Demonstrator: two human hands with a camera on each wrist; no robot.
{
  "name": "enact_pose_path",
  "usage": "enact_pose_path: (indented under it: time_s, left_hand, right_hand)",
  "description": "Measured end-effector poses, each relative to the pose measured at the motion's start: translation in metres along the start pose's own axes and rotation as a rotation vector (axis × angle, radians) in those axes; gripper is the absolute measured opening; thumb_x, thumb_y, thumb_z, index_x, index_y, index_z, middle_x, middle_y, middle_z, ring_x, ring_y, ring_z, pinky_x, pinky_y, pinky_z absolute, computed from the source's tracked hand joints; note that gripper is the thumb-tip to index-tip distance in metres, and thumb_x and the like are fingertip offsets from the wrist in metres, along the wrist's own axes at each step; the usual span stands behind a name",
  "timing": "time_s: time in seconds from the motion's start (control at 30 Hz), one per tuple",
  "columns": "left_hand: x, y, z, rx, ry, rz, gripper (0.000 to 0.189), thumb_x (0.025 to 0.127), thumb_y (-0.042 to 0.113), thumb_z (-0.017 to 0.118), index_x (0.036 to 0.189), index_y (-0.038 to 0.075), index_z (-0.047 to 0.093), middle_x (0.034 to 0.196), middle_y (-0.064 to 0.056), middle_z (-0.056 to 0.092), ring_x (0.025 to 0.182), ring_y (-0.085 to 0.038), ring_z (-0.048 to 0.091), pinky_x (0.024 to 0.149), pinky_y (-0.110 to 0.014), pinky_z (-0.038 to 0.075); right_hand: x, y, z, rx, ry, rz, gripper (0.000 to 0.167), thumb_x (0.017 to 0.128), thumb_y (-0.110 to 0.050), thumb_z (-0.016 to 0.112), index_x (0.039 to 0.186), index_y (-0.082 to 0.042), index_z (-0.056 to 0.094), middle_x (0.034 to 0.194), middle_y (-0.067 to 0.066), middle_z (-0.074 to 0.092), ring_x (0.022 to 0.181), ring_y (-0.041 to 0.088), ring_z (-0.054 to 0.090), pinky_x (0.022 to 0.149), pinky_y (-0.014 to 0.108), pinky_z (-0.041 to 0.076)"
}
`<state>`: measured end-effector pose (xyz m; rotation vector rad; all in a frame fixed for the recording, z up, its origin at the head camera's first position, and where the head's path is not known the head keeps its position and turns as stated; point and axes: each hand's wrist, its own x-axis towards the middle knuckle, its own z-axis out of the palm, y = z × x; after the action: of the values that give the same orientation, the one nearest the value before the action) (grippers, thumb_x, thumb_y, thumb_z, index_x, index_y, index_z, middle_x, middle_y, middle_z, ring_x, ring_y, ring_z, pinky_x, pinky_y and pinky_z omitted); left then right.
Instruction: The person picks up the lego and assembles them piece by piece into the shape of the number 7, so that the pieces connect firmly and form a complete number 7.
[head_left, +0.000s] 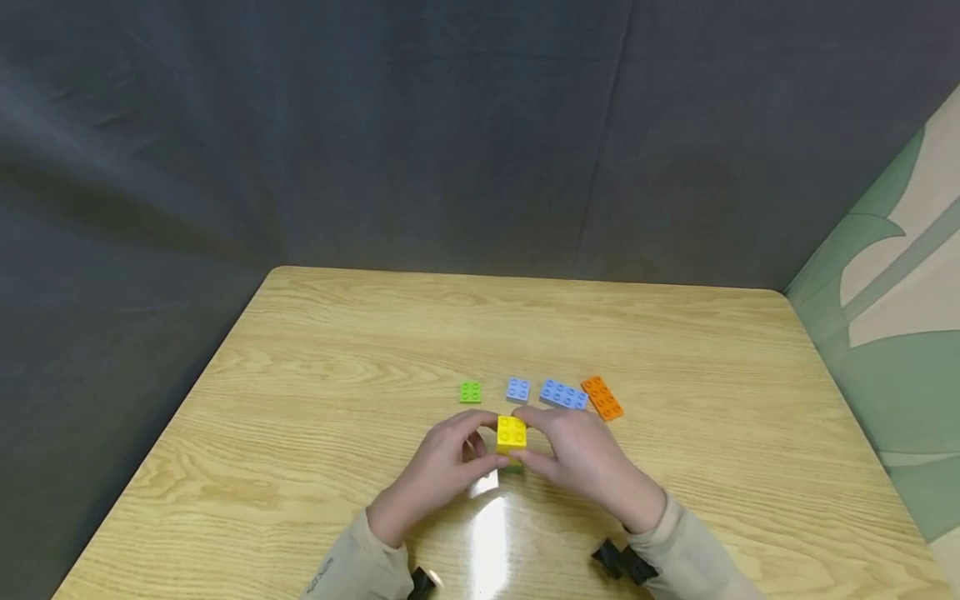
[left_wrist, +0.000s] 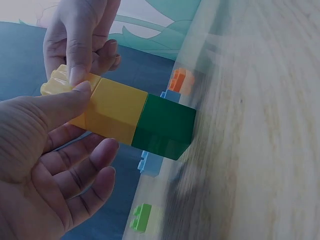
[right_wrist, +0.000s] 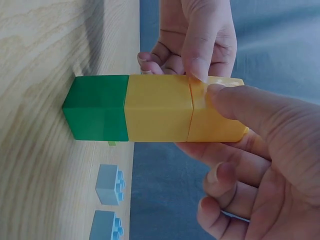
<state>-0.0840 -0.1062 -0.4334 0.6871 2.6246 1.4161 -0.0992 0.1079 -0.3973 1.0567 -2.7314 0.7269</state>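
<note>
Duplo-style stack [left_wrist: 120, 117]: held between both hands, near the front middle of the bench [head_left: 330, 350]; three bricks, standing about upright; whether its foot touches the wood I cannot tell
Top yellow brick [head_left: 512, 432]: four studs uppermost, a thin seam below it
Middle yellow brick [right_wrist: 157, 107]: directly under that seam
Dark green brick [right_wrist: 97, 110]: lowest of the three
Left grip [head_left: 450, 454]: narrow, pinching the top yellow brick by the seam, thumb on the near side, index finger on the far side
Right grip [head_left: 585, 450]: narrow, pinching the same brick from the right, its thumb tip just beside the left thumb
Light green four-stud brick [head_left: 470, 392]: beyond the left fingers, leftmost of the loose row
Blue four-stud brick [head_left: 517, 389]: next along, beyond the stack
Blue eight-stud brick [head_left: 564, 394]: just beyond the right grip
Orange eight-stud brick [head_left: 602, 398]: right end of the row, set slantwise
Dark curtain [head_left: 450, 142]: behind the bench
</note>
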Motion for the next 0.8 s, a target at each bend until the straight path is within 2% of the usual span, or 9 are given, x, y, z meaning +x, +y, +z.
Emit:
enact_pose_path:
  time_s: [0.2, 0.33, 0.47, 0.8]
  left_hand:
    - [-0.0001, 0.0006, -0.0019, -0.003, -0.018, 0.004, 0.04, 0.087, 0.025, 0.075, 0.124, 0.02, 0.061, 0.113, 0.011, 0.062, 0.078, -0.005, 0.058, 0.066, -0.023, 0.052]
    - [-0.0003, 0.0002, -0.002, 0.002, -0.021, 0.007, 0.041, 0.086, 0.021, 0.076, 0.124, 0.019, 0.061, 0.112, 0.009, 0.063, 0.078, -0.005, 0.057, 0.065, -0.023, 0.052]
    - [-0.0003, 0.0004, -0.0019, 0.014, -0.017, 0.01, 0.042, 0.086, 0.024, 0.076, 0.125, 0.019, 0.061, 0.11, 0.01, 0.062, 0.078, -0.005, 0.057, 0.064, -0.022, 0.052]
    - [-0.0004, 0.0039, -0.005, -0.032, 0.005, 0.044, 0.041, 0.088, 0.035, 0.071, 0.124, 0.017, 0.061, 0.105, 0.006, 0.063, 0.078, -0.005, 0.059, 0.069, -0.024, 0.053]
  right_hand:
    - [0.0005, -0.002, -0.0011, -0.008, -0.015, 0.011, 0.041, 0.08, -0.029, 0.081, 0.113, -0.007, 0.069, 0.095, 0.005, 0.074, 0.066, 0.012, 0.064, 0.057, 0.022, 0.051]
    - [0.0007, -0.0025, -0.0017, -0.02, -0.021, 0.012, 0.042, 0.08, -0.029, 0.081, 0.112, -0.006, 0.069, 0.092, 0.005, 0.073, 0.06, 0.007, 0.058, 0.052, 0.019, 0.047]
    - [0.0006, -0.0022, -0.0017, -0.03, -0.02, 0.01, 0.041, 0.08, -0.03, 0.081, 0.112, -0.007, 0.069, 0.089, 0.005, 0.073, 0.055, 0.002, 0.047, 0.048, 0.017, 0.041]
    - [0.0006, -0.0025, -0.0009, -0.022, -0.024, 0.017, 0.043, 0.079, -0.029, 0.081, 0.113, -0.006, 0.069, 0.09, 0.007, 0.073, 0.054, 0.001, 0.046, 0.047, 0.016, 0.04]
